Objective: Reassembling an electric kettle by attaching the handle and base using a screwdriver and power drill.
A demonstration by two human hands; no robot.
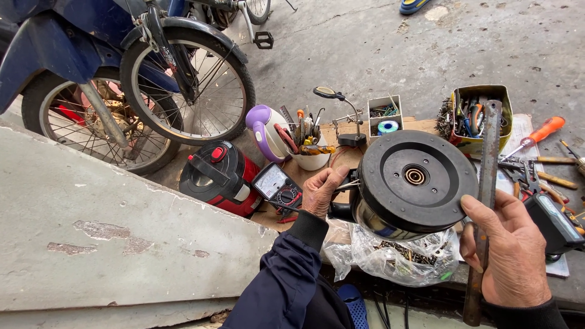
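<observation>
Left hand [322, 194]: closed on the kettle's handle side, mid-scene.
Kettle [414, 183]: steel body, black round base facing up, centre.
Right hand [509, 256]: gripping a rusty flat file [486, 183], near right.

Purple kettle [266, 130], red cooker [218, 176], multimeter [277, 186], tool tin [478, 116], bicycle wheel [186, 85].

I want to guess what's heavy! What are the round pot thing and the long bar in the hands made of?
The kettle, upturned in the left hand, looks like matt black plastic on its base, with a mirror-shiny, probably steel, body and a coppery ring at the centre. The long bar in the right hand looks like iron or steel: dull brown and rusty.
</observation>
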